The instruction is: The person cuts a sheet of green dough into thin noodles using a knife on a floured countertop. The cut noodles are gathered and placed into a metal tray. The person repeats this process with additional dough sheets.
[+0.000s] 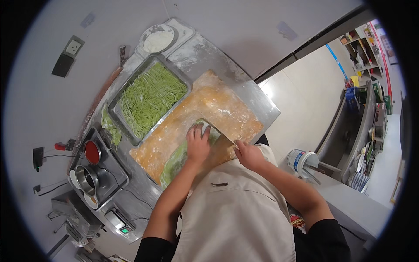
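My left hand (198, 140) presses with spread fingers on a flour-dusted sheet of green dough (175, 165), which lies along the near side of a wooden board (190, 111). Its fingertips rest near the dough's far end. My right hand (247, 153) is closed on the handle end of a long knife (220, 131), whose blade runs along that end of the dough, close to my left fingers. Part of the blade and the dough under my left hand are hidden. Beyond the board, a metal tray (191, 85) holds a heap of green noodles (152, 96).
A bowl of flour (158, 41) stands at the back of the steel table (266, 109). At the left, another metal tray (126, 178) holds a red-filled bowl (92, 152) and a steel pot (86, 180), beside a digital scale (119, 221). A white bucket (299, 161) is at the right.
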Demonstrator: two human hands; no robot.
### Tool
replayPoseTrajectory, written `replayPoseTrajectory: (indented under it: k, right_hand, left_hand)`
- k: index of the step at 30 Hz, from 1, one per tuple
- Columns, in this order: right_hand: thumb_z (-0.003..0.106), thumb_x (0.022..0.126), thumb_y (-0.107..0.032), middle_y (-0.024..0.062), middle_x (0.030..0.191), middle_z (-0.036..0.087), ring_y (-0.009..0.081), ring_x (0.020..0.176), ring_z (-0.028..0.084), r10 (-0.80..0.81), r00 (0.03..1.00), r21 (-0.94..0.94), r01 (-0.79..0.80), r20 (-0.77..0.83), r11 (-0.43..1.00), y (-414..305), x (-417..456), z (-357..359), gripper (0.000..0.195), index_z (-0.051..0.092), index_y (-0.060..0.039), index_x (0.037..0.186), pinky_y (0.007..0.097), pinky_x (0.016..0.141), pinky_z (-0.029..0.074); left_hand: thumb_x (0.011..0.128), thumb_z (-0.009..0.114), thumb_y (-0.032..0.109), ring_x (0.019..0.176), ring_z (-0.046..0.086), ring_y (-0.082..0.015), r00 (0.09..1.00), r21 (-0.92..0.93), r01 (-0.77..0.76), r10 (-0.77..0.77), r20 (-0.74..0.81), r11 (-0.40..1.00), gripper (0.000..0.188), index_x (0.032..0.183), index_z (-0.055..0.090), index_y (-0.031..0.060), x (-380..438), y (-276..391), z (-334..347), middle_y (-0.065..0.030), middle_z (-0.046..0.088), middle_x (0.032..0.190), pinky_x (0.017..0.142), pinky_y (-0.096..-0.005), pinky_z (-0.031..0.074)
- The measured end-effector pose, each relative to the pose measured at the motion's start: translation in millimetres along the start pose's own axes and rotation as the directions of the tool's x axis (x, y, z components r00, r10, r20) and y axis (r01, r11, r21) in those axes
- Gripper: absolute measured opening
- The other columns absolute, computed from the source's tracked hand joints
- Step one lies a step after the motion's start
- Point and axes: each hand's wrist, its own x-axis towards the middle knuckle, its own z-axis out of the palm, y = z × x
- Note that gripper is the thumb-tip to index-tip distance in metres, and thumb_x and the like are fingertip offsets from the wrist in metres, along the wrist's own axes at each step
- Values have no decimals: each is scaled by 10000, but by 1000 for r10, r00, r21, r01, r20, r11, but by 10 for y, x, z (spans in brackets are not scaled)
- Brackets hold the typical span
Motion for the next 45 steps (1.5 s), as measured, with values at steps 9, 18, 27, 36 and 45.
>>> replayPoseTrajectory:
  k: [9, 18, 27, 36, 45]
  right_hand:
    - [533, 983, -133, 227, 805, 678, 454, 749, 686, -1, 999, 44, -1, 44, 999, -2, -124, -209, 129, 487, -31, 1047, 562, 641, 535]
    - [542, 964, -131, 213, 843, 687, 421, 737, 696, -29, 990, 53, 22, 136, 998, -57, -251, -258, 164, 516, -42, 1099, 539, 635, 547]
    - [521, 966, -116, 213, 820, 679, 419, 722, 698, -36, 991, 74, 26, 130, 997, -98, -269, -324, 150, 519, -40, 1096, 537, 609, 544]
    - [497, 968, -104, 232, 829, 700, 426, 747, 709, -22, 986, 47, 14, 164, 999, -150, -243, -369, 124, 509, -19, 1057, 547, 620, 548]
    - [498, 971, -110, 239, 827, 702, 435, 755, 708, -39, 985, 73, 27, 168, 997, -103, -230, -279, 119, 502, -18, 1047, 561, 638, 550]
  left_hand:
    - [780, 652, 61, 1328, 482, -427, 1000, -21, 26, -26, 8, 999, 491, 1269, 682, 95, -33, -20, 35, -186, 557, 1409, 1116, -580, 378]
    - [796, 690, 103, 1331, 465, -467, 997, 12, 43, -44, 61, 999, 449, 1244, 672, 80, -108, -93, 47, -226, 526, 1413, 1108, -610, 381]
    - [791, 692, 100, 1298, 488, -475, 999, 18, 17, -18, 28, 1000, 414, 1204, 668, 72, -88, -54, 32, -239, 536, 1391, 1084, -613, 392]
    - [790, 685, 65, 1278, 500, -465, 999, 0, 17, -17, 33, 1000, 390, 1180, 670, 61, -41, -20, -8, -229, 552, 1353, 1074, -594, 403]
    - [778, 691, 80, 1272, 502, -463, 1000, 19, 9, -9, 18, 1000, 399, 1176, 680, 66, -60, -51, 27, -229, 557, 1337, 1068, -593, 406]
